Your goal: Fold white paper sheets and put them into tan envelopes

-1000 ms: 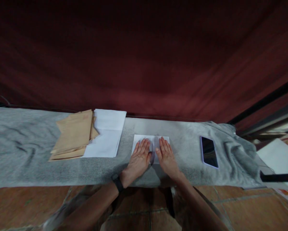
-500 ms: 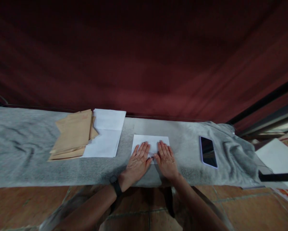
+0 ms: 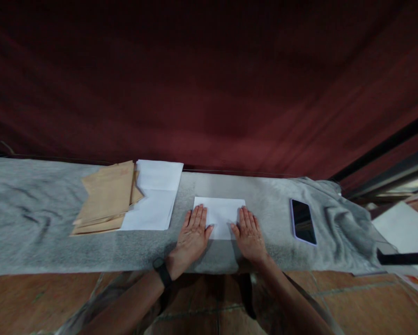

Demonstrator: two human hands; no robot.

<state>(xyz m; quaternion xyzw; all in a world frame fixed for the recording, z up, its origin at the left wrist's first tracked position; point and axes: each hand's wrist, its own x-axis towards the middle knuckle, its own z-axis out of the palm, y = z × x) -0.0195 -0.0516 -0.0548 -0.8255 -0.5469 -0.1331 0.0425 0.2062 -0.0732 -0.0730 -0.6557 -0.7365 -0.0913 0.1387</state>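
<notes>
A small white sheet of paper (image 3: pixel 222 216) lies flat on the grey cloth in front of me; whether it is folded I cannot tell. My left hand (image 3: pixel 192 232) rests palm down over its left edge, fingers stretched out. Over the right edge lies my right hand (image 3: pixel 249 234), also flat with fingers extended. Both thumbs point inward, and the middle of the paper shows between them. Neither hand grips anything.
Left of my hands, brown envelopes (image 3: pixel 109 193) overlap a stack of larger white sheets (image 3: pixel 156 195). A phone (image 3: pixel 302 222) in a lilac case lies on the right. The grey cloth (image 3: pixel 229 184) covers a narrow surface beside a dark red curtain (image 3: pixel 195 93).
My hands have slid apart over the paper, the left one leftward and the right one rightward, baring its middle. The paper, envelopes and phone keep their places.
</notes>
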